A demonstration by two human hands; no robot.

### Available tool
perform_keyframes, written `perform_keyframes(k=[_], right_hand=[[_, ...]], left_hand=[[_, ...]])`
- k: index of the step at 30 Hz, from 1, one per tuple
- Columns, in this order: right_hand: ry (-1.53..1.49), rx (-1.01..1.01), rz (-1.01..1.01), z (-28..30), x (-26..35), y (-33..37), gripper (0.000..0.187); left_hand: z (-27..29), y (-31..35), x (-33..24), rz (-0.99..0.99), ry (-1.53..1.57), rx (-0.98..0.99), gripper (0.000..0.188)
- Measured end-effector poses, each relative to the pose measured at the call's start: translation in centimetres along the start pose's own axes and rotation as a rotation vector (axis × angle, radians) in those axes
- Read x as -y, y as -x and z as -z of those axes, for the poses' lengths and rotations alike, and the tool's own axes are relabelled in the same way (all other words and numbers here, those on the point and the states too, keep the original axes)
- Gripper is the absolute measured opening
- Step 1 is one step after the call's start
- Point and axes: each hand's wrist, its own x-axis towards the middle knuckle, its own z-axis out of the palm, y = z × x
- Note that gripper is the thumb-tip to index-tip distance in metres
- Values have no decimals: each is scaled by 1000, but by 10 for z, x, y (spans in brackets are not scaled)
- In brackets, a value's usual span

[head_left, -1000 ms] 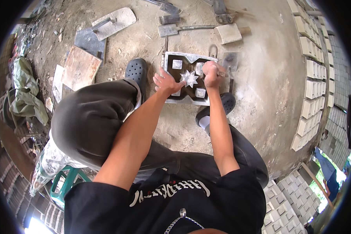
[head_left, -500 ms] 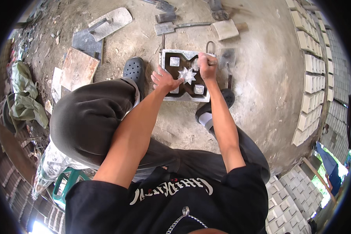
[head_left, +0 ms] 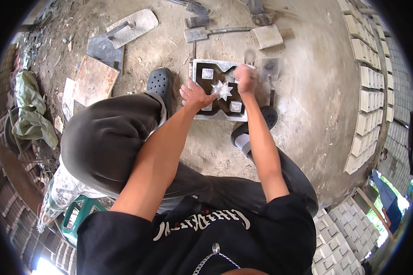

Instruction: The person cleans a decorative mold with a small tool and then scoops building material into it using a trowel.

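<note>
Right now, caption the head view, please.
Left hand spread over the left side of a gray mold, thumb by its star; blurred right hand closed near its far right corner.

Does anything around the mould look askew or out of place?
Mildly: the brown board and whitish float lie skewed, both overlapping a dark board left of the mould, as if set down carelessly.

Bright, soft daylight, white glare [head_left: 46,266] at lower left, right one of the hands [head_left: 246,79] blurred, edges bowed.
</note>
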Motion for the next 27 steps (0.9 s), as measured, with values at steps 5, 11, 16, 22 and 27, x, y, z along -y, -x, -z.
perform_keyframes(k=[5, 11, 16, 22, 27], right_hand=[[-7, -119, -206, 0, 5, -1, 31], [364, 24, -127, -14, 14, 7, 32], [234, -91, 2, -13, 23, 8, 33], [73, -34, -270, -1, 15, 3, 32], [193, -125, -128, -9, 14, 7, 32]], left_hand=[[0, 1, 0, -1, -1, -4, 130], [0, 3, 1, 1, 27, -3, 128], [-1, 0, 1, -13, -1, -11, 131], [-3, -5, 4, -44, -57, 1, 136], [-4, -5, 4, -52, -74, -14, 138]])
